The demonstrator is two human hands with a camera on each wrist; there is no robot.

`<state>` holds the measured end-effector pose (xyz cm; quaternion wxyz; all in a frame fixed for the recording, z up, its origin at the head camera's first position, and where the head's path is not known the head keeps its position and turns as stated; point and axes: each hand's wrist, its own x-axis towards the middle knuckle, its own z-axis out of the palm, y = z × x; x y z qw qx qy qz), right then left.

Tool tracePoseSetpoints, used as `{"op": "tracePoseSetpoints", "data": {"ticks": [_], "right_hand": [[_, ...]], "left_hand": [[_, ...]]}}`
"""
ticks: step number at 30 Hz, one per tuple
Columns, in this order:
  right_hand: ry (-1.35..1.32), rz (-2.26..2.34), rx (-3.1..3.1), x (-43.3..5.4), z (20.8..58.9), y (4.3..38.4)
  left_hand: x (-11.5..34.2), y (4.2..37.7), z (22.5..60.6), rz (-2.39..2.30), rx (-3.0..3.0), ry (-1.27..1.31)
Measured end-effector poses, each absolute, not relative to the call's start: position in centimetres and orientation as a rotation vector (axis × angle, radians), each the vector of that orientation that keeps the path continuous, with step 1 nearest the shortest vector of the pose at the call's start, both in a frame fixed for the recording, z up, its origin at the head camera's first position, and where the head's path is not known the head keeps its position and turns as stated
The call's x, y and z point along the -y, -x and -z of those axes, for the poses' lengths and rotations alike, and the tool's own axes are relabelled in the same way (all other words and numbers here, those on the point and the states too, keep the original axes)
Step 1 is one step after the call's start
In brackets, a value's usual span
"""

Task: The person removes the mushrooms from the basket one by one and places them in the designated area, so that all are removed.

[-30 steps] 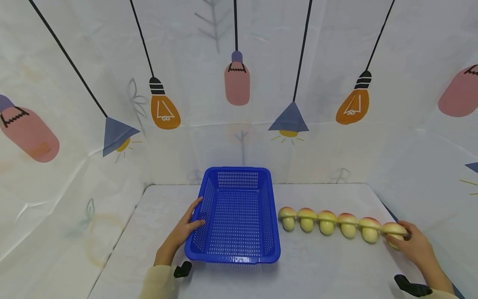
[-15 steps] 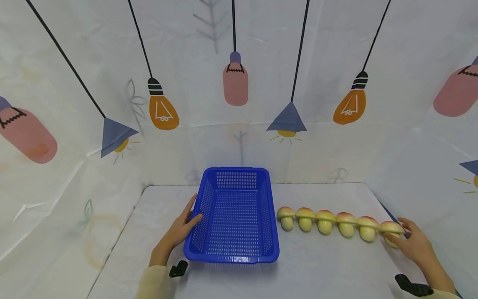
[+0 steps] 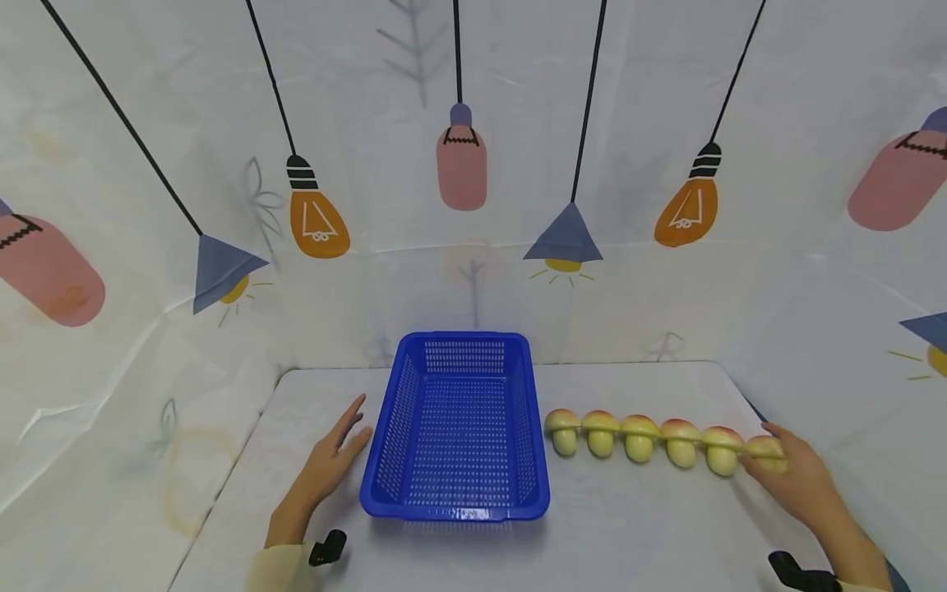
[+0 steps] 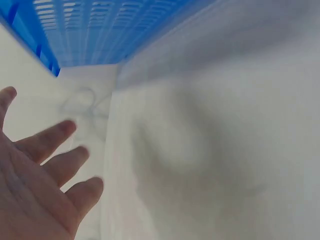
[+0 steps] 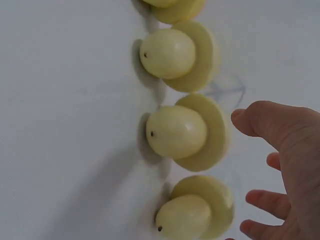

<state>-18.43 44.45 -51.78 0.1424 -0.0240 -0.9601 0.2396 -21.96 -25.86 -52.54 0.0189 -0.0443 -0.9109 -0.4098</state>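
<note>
A blue plastic basket (image 3: 459,513) with perforated walls stands on the white table, with nothing inside. My left hand (image 3: 321,469) hovers left of it, fingers spread and apart from its wall; in the left wrist view the basket's underside shows above the open palm. To the right of the basket several yellow-green mushrooms (image 3: 679,448) with reddish caps lie in a row, caps toward the back. At the row's right end my right hand (image 3: 795,477) overlaps the last mushroom (image 3: 764,448). The right wrist view has its thumb and fingers parted, holding nothing.
The white table (image 3: 621,543) ends at a white backdrop (image 3: 414,279) printed with hanging lamps and bulbs. Black wrist-camera mounts (image 3: 328,547) sit at both wrists. Backdrop sheets also rise at the left and right sides.
My left hand has let go of the basket's left side and drawn away to the left. The right hand has shifted slightly left over the last mushroom.
</note>
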Motion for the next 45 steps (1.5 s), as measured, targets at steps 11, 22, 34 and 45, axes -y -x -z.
{"op": "tracePoseSetpoints", "data": {"ticks": [11,22,34,45], "right_hand": [[-0.232,-0.49,2.618,-37.1,52.5,17.9],[-0.407,-0.363,2.568,-29.3,52.5,18.5],[-0.253,-0.327,2.826,-26.5,50.1,18.6],[-0.255,-0.238,2.827,-25.2,47.5,19.9]], "left_hand": [[28.0,19.5,53.7,1.021,2.84,0.115],[28.2,18.0,52.9,0.613,2.885,0.113],[28.4,17.4,49.5,0.5,3.018,0.083],[27.3,18.9,46.9,0.383,3.029,0.138]]}}
